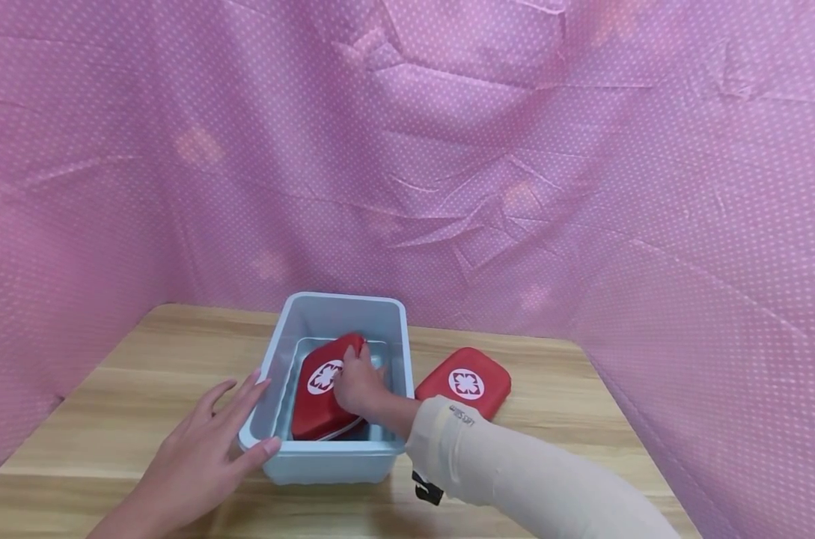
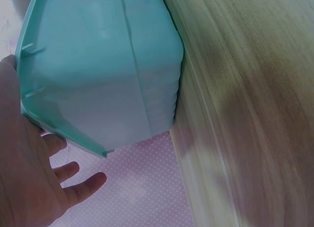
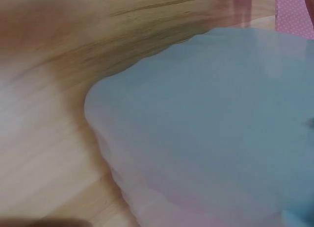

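Right hand (image 1: 361, 386) grips red case (image 1: 314, 413)

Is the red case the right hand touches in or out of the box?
In: the red case is inside the box, surrounded by its walls.

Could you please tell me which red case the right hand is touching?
The red case inside the bin, with the right hand on it; the other red case lies outside, on the table.
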A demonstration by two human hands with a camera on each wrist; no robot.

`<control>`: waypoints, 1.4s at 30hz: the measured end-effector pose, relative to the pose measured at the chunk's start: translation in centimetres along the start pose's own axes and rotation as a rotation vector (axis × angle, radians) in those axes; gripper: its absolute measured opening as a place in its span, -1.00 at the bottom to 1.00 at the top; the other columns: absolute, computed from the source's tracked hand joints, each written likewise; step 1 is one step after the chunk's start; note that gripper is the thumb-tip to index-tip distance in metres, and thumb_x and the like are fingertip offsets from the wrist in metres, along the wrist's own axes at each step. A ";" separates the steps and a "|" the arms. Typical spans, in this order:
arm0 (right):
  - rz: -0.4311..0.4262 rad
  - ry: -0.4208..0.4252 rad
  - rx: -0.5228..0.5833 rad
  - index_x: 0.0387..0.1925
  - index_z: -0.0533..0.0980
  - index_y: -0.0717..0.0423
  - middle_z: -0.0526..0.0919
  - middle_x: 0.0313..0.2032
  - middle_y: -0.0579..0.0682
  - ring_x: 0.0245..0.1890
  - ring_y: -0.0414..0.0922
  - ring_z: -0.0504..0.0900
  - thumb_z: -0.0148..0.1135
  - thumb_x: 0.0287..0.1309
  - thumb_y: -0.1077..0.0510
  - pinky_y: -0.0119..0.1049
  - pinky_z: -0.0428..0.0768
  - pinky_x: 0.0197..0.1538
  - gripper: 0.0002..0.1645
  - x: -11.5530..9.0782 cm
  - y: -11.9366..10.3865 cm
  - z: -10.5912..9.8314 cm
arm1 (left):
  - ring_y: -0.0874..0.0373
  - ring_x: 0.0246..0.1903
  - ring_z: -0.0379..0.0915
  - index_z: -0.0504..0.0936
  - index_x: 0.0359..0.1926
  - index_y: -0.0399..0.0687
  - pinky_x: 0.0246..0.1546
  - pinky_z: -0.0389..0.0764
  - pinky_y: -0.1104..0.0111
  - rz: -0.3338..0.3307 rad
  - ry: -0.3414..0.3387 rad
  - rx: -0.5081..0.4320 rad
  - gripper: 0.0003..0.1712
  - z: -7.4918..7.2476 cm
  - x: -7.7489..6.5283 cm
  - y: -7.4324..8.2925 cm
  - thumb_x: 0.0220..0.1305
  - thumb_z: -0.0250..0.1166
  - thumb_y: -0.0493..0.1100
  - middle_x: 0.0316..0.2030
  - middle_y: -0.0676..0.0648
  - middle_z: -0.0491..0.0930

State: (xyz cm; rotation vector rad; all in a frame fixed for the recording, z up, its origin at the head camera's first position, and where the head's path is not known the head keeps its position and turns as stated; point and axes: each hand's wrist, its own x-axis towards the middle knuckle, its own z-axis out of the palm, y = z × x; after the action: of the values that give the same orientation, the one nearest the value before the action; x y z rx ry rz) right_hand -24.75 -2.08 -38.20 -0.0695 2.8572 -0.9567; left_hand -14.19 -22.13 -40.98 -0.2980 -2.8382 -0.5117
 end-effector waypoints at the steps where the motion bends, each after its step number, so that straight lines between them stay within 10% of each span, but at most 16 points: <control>1: 0.006 -0.013 -0.008 0.48 0.05 -0.07 0.09 0.42 -0.04 0.28 0.15 0.25 0.33 0.12 0.09 -0.07 0.66 -0.09 -0.03 0.0 0.0 0.0 | -0.17 0.33 -0.05 -0.14 0.50 0.43 -0.15 0.33 -0.44 0.002 0.002 0.000 -0.04 0.0 0.0 0.0 0.17 0.00 0.51 0.44 -0.06 0.03; 24: 0.106 -0.153 -0.086 0.51 -0.15 -0.04 -0.11 0.44 -0.04 0.27 0.08 0.21 0.41 0.03 -0.05 -0.05 0.57 0.07 0.20 0.2 0.3 0.8 | -0.15 0.35 -0.03 -0.12 0.49 0.43 -0.14 0.30 -0.45 0.005 0.019 -0.014 -0.07 0.0 -0.4 0.1 0.21 0.02 0.47 0.46 -0.02 0.01; 42: -0.047 -0.126 -0.148 0.45 -0.04 -0.05 0.18 0.26 -0.04 0.20 -0.03 0.25 0.26 0.08 -0.27 -0.04 0.55 0.03 0.06 -0.1 0.4 -0.2 | -0.10 0.36 -0.03 -0.10 0.49 0.42 -0.12 0.33 -0.41 0.016 0.031 -0.010 -0.09 0.1 -0.5 0.2 0.23 0.04 0.43 0.47 0.08 -0.04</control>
State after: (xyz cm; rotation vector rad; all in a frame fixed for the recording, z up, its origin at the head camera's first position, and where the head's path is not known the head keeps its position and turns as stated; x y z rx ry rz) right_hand -24.64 -1.66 -38.25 -0.2039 2.8153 -0.7201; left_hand -13.73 -21.96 -41.13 -0.3109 -2.8018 -0.5224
